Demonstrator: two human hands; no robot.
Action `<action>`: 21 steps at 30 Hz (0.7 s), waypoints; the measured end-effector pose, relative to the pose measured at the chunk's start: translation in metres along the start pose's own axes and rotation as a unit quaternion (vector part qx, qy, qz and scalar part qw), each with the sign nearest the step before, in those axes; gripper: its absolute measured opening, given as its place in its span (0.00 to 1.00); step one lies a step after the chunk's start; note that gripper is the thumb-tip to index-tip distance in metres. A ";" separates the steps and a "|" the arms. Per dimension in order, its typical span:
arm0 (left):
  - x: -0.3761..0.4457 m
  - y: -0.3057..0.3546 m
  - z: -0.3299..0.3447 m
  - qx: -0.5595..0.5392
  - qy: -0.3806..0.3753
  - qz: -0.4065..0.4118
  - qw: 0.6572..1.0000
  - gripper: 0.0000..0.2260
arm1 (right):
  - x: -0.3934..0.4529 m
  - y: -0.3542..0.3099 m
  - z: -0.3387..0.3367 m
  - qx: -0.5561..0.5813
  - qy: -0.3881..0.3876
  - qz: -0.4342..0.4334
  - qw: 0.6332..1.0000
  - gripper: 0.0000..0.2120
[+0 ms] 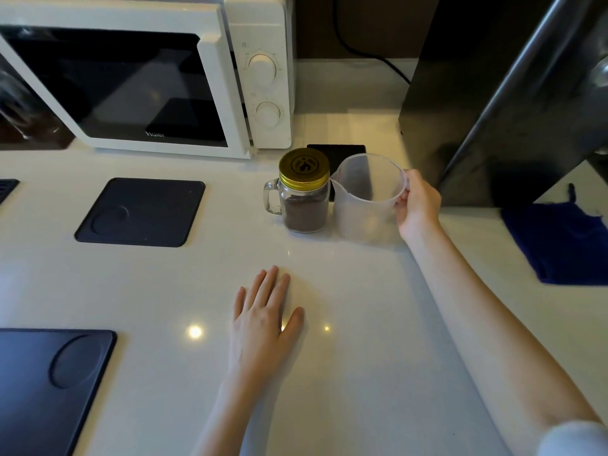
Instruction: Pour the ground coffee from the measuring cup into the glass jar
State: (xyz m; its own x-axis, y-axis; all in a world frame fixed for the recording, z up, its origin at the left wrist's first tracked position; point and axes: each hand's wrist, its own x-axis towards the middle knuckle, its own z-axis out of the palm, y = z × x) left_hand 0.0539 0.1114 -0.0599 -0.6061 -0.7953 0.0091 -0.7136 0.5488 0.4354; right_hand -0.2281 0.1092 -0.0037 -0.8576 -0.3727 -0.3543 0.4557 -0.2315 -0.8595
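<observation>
White and glossy, the desk (345, 324) fills most of the view and reflects two small ceiling lights. At the back left stands a white Haier microwave (144, 77) with two round knobs on its panel. At the right rises a tall dark appliance (493, 103) with a metal handle, and a black cable (362, 47) runs down the wall behind. Two dark square mats lie on the desk, one (141, 212) in front of the microwave and one (49, 386) at the lower left edge. A blue cloth (559, 241) lies at the right side.

Near the middle stands the glass jar (304, 199), upright, with a handle on its left side and a gold screw lid (304, 167) closed on top. Dark ground coffee (306, 215) fills about the lower half of it. Just beside it on the right stands the translucent plastic measuring cup (370, 199), upright on the desk, and it looks empty; its spout points to the jar.

The right hand (418, 205) is closed around the handle of the measuring cup. The left hand (266, 314) lies open and flat on the desk, palm down, well apart from the jar.
</observation>
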 end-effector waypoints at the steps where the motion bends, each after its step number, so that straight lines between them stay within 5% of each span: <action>1: 0.000 0.000 0.000 -0.001 0.000 0.001 1.000 0.29 | 0.000 0.000 -0.001 -0.001 0.002 -0.002 1.000 0.13; 16: 0.001 -0.005 0.003 0.006 -0.010 0.010 1.000 0.29 | -0.008 0.000 -0.006 -0.090 0.037 -0.055 0.994 0.11; 21: 0.002 -0.005 0.004 0.005 0.000 0.016 1.000 0.29 | -0.025 -0.016 -0.012 -0.130 0.035 -0.176 0.975 0.07</action>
